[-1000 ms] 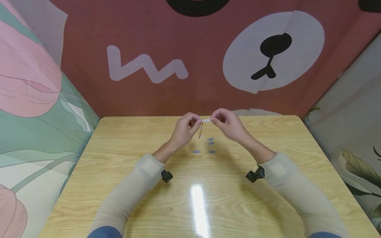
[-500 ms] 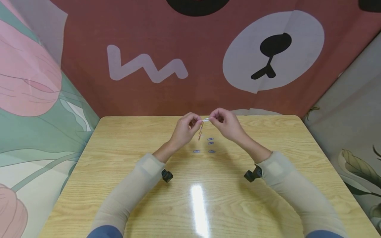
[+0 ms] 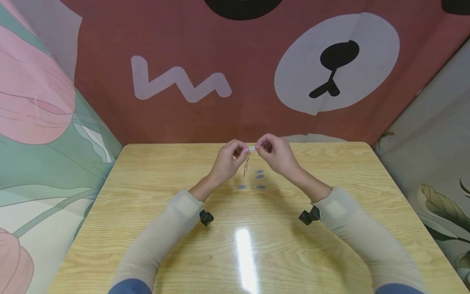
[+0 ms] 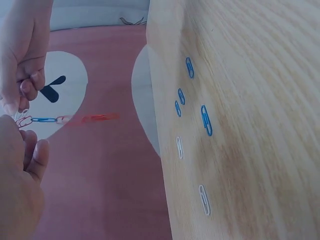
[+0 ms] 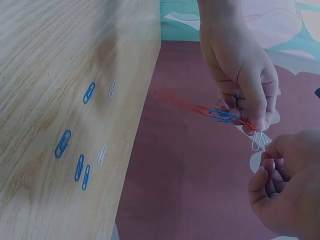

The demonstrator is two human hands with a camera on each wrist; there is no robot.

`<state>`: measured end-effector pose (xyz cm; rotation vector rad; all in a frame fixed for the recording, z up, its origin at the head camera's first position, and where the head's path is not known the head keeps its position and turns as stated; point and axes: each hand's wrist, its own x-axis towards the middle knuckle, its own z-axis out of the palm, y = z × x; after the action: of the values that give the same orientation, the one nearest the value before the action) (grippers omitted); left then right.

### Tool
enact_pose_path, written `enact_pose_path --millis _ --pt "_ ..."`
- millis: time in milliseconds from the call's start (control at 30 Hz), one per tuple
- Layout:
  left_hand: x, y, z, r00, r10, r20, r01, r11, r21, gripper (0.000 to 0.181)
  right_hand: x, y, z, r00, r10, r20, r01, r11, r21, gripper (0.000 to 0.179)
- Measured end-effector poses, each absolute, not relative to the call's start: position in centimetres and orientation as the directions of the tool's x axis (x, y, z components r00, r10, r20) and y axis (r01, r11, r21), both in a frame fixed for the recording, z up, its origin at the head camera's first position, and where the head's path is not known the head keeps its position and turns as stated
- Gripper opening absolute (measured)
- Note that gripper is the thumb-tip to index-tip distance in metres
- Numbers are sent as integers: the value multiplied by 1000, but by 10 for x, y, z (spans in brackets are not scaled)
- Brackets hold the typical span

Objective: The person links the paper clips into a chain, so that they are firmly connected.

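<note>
Left hand [image 3: 228, 160]: closed in a pinch at the top of the paper-clip chain [image 4: 44, 120], nearer to it than the right.
Right hand [image 3: 280, 154]: closed in a pinch at the right end of the white clip [image 5: 256, 141].
White clip: between both sets of fingertips, long axis roughly level, along the far edge of the worktop [image 3: 161, 175]; cannot tell whether one clip or two.
Paper-clip chain: hanging beside the white clip's left end, above the worktop, long axis steep, loose end downward and blurred.
Loose blue clips [image 4: 206, 120]: four, flat, closer to the far edge than the near.
Loose white clips [image 4: 204, 200]: two, flat.
</note>
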<state>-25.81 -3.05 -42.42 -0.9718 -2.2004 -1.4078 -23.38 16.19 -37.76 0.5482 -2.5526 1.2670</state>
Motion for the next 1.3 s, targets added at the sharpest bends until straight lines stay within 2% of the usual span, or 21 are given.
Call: enact_pose_path --millis 400,600,867,1300 --pt "-258 -33 -427 -690 360 628 720 258 644 9 -233 155 -379 -891 -237 388 -446 624 -642 3" --pt "-258 -36 -428 -695 345 631 716 250 652 7 -233 158 -380 -896 -236 376 -436 627 -646 5" --pt "-263 -38 -428 -670 284 685 742 245 624 7 -236 164 -381 -898 -226 378 -432 622 -653 9" --pt "-261 -40 -429 -712 322 623 700 271 660 5 -235 164 -380 -917 -189 352 -390 616 -685 11"
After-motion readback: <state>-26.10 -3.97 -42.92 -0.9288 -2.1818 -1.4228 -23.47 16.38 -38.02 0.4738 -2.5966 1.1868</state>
